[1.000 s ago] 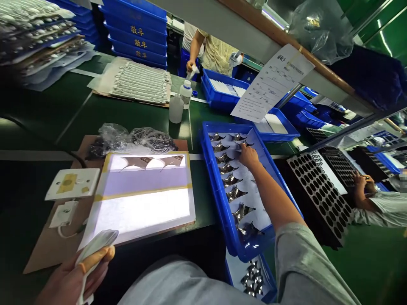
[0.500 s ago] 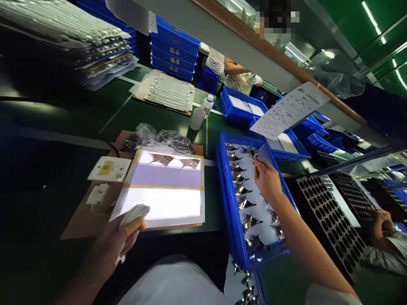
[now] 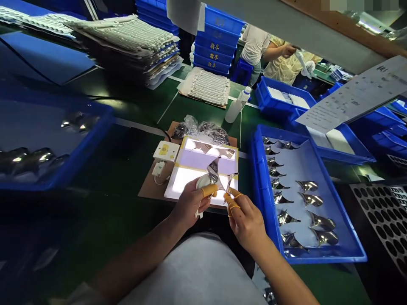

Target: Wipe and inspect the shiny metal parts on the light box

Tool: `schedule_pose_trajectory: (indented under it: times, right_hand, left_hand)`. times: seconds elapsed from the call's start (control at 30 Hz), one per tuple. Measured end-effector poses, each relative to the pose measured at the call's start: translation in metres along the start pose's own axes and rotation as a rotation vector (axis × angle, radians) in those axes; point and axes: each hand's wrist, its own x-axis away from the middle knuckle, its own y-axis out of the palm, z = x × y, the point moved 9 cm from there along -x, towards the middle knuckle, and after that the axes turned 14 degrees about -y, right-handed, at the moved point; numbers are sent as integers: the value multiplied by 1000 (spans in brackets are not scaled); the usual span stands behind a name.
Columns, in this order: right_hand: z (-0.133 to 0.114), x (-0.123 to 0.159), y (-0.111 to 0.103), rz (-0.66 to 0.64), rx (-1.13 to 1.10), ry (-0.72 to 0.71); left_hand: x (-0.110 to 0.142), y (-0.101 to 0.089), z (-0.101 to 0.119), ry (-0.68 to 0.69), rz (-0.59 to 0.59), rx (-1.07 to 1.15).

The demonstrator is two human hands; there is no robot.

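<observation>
Left grip (image 3: 192, 199) curls round cloth (image 3: 202, 182), right grip (image 3: 246, 218) pinches a metal piece (image 3: 213, 166); tray rim (image 3: 260, 186) runs just right, bench (image 3: 130, 161) stretches left.

Glaring lightbox (image 3: 185, 179) (dim surroundings)

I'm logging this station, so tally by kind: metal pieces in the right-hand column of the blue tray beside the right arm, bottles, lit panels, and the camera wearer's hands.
Right-column metal pieces: 4
Bottles: 2
Lit panel: 1
Hands, left and right: 2
Total: 9
</observation>
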Motion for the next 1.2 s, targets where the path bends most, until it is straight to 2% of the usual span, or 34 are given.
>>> schedule_pose_trajectory:
  times: [0.1, 0.17, 0.2, 0.23, 0.3, 0.33, 0.4, 0.5, 0.63, 0.73, 0.8, 0.93, 1.0, 1.1, 1.2]
  right_hand:
    - [15, 3, 11, 122, -68, 193]
    - [31, 7, 26, 221, -202, 382]
    - [40, 11, 36, 274, -286, 492]
    - [48, 15, 48, 330, -369, 606]
    - [62, 24, 72, 444, -494, 809]
    - [66, 28, 83, 491, -535, 880]
    - [72, 35, 100, 547, -593, 960]
    - [80, 49, 112, 526, -559, 1034]
    - [84, 67, 108, 383, -378, 1066]
    - [83, 70, 106, 271, -335, 1052]
    - [81, 70, 105, 223, -341, 1038]
    - [75, 62, 92, 71, -255, 910]
    - [77, 56, 78, 61, -165, 837]
    - [92, 42, 64, 109, -96, 742]
    - [114, 22, 70, 72, -144, 662]
  left_hand:
    - [5, -39, 37, 252, 251, -217]
    - [11, -57, 65, 471, 451, -592]
    - [11, -58, 74, 562, 519, -847]
    - [8, -56, 75, 623, 549, -1125]
    - [-5, -52, 59, 656, 499, -1637]
    - [-10, -52, 48, 643, 441, -1817]
    - [-15, -56, 30, 612, 366, -2005]
    - [-12, -65, 22, 564, 399, -2000]
    - [-6, -75, 29, 562, 503, -1838]
    - [-11, -74, 30, 569, 488, -1777]
    - [-19, -75, 28, 525, 473, -1788]
    - [-31, -80, 25, 435, 486, -1830]
    - [-33, -82, 25, 429, 476, -1829]
    - [-33, -82, 25, 451, 458, -1810]
    - [-31, -82, 25, 470, 465, -1797]
